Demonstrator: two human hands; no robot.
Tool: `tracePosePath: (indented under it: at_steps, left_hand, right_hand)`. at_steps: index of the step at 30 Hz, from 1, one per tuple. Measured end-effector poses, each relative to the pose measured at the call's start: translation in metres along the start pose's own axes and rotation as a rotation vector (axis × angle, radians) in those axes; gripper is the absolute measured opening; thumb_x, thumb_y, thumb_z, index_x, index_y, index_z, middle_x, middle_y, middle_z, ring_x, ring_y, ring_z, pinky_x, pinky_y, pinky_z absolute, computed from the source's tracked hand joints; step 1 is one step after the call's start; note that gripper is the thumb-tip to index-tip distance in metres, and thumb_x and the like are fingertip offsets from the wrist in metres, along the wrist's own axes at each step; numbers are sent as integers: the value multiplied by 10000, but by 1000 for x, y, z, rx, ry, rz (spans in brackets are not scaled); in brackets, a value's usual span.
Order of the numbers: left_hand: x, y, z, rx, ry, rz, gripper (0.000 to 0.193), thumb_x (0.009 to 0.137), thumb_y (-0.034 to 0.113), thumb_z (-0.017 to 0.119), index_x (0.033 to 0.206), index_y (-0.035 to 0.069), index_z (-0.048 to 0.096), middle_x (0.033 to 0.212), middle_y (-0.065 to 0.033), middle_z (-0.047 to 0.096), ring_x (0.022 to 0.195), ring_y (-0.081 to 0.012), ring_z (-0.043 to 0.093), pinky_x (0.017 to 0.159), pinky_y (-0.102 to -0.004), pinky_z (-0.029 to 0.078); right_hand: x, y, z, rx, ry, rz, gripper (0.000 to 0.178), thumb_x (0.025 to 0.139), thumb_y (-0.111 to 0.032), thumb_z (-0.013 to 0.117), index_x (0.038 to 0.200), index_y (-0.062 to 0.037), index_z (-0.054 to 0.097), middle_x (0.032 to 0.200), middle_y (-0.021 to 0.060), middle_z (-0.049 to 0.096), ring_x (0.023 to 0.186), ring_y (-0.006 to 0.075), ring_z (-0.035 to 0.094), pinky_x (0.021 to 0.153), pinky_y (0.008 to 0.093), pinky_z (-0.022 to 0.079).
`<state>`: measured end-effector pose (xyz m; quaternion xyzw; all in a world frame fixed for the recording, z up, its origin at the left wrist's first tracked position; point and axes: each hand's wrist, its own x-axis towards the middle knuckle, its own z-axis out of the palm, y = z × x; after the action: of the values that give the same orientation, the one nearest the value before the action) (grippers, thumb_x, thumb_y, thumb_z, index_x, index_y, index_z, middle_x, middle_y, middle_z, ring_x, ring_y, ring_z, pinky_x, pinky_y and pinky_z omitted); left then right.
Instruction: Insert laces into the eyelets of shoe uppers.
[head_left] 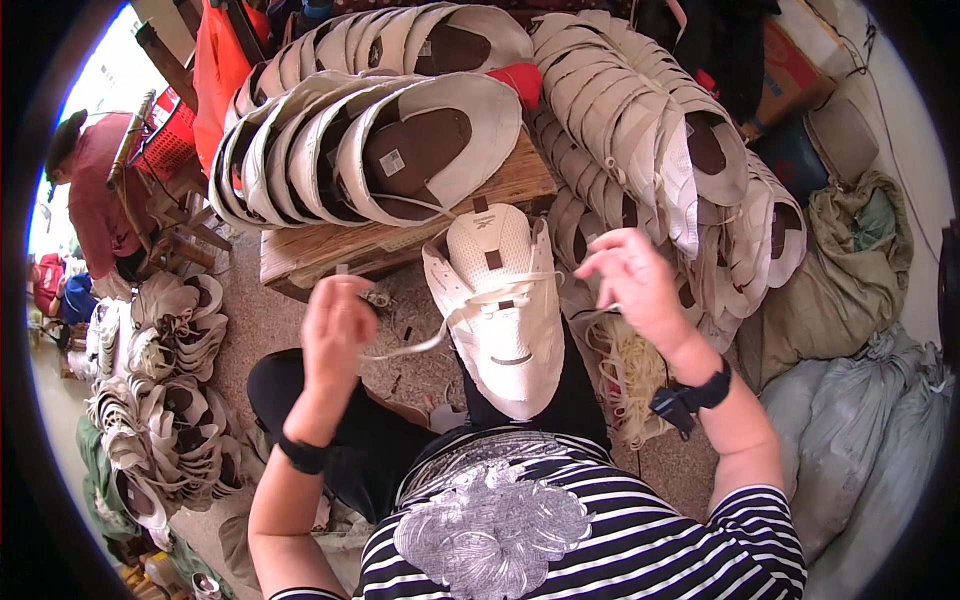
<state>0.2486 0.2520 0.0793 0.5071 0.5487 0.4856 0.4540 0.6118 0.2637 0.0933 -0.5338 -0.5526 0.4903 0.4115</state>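
Observation:
A cream shoe upper point(515, 345) rests across my lap, toe toward me, its perforated tongue point(490, 243) standing up at the far end. A pale shoelace point(412, 350) is threaded across its throat, and one length runs left to my left hand. My left hand point(338, 325) is raised beside the upper, slightly blurred, fingers closed around that lace. On the other side my right hand point(632, 285) is raised with bent fingers closed. A pale strand passes below it, seemingly the lace's other end, partly hidden by the hand.
Cream uppers point(400, 150) stand nested in rows on a wooden bench point(330, 245) ahead. More uppers point(640, 120) are stacked at the far right. Loose laces point(630, 385) hang by my right knee. Grey sacks point(860, 420) lie right; piled uppers point(175, 400) and another person point(105, 190) are left.

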Motion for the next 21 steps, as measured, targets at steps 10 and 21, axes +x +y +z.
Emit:
tracePosePath:
  at_steps: [10, 21]
  left_hand:
    - [-5, -3, 67, -30, -292, -44, 259, 1034, 174, 487, 930, -7, 639, 749, 6, 588, 667, -52, 488, 625, -206, 409]
    - [5, 8, 65, 60, -307, -227, 273, 945, 170, 541, 775, -16, 646, 678, 5, 588, 622, -52, 501, 567, -229, 417]
  right_hand:
    - [22, 4, 26, -136, -205, -4, 109, 919, -100, 634, 879, 1, 625, 760, -25, 600, 716, 42, 517, 642, 230, 449]
    - [35, -25, 34, -687, -143, -312, 80, 788, -98, 607, 788, -20, 591, 733, 120, 612, 658, 246, 613, 611, 351, 483]
